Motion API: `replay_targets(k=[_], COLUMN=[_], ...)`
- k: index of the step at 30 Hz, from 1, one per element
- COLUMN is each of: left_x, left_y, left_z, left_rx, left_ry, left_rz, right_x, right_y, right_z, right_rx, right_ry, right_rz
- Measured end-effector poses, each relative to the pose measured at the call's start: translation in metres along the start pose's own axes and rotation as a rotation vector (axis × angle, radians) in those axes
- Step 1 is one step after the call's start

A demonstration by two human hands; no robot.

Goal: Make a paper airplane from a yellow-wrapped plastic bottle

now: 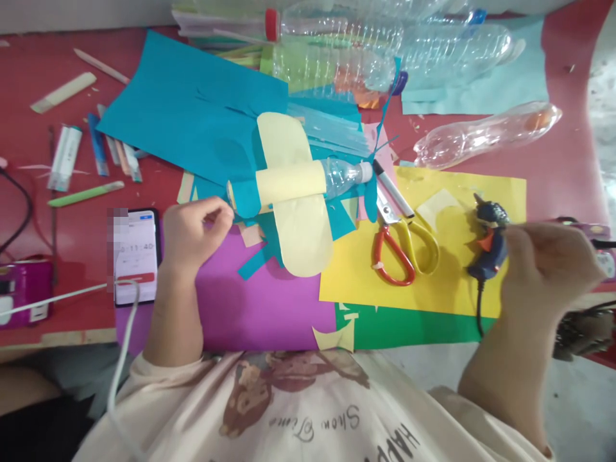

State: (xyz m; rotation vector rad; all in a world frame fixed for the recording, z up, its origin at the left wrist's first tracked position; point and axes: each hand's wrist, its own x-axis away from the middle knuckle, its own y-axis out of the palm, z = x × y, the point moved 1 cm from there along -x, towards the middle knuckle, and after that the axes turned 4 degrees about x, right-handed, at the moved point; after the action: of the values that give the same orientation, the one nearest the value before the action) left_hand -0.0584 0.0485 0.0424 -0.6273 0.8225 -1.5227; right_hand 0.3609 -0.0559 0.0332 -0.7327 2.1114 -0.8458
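Note:
A model plane (pixel 291 192) made from a small plastic bottle lies near the middle, with cream paper wings, blue paper at its left end and a blue propeller (pixel 375 157) by the white cap. Beside that left end my left hand (pixel 197 231) is curled closed, fingertips close to the edge; whether they touch it or pinch something I cannot tell. On the right, my right hand (pixel 553 269) is closed next to a dark blue glue gun (pixel 488 247) with an orange trigger. Its fingers are partly hidden, so any grip on something is unclear.
Scissors (pixel 394 256) and a black-capped marker (pixel 393 189) lie on yellow paper (pixel 457 292). Clear bottles (pixel 337 64) line the back; another bottle (pixel 486 135) lies right. A phone (pixel 137 256), pens, cutter (pixel 65 157) and white cable (pixel 126 333) are left.

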Motion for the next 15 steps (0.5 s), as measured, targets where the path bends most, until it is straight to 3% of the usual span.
replay_targets(k=[1,3,6,10,12,15], left_x=[-0.001,-0.004,-0.01,-0.011,-0.011,-0.011], left_y=[0.001,0.006,0.015,0.024,0.028,0.033], left_z=[-0.003,-0.009,-0.018,-0.026,-0.03,-0.033], left_rx=[0.047,0.15,0.317,0.39,0.385,0.385], left_ry=[-0.018,-0.063,-0.058,-0.02,-0.01,0.03], left_rz=[0.097,0.213,0.09,-0.179,-0.215,-0.179], right_x=[0.001,0.004,0.008,0.007,0.002,-0.009], right_y=[-0.006,-0.016,-0.022,-0.015,-0.009,-0.002], right_z=[0.014,0.033,0.038,0.023,0.02,0.025], right_rx=[0.038,0.18,0.289,0.319,0.367,0.384], right_ry=[0.144,0.364,0.535,0.6,0.579,0.563], right_rz=[0.06,-0.062,-0.308,-0.393,-0.383,-0.367])
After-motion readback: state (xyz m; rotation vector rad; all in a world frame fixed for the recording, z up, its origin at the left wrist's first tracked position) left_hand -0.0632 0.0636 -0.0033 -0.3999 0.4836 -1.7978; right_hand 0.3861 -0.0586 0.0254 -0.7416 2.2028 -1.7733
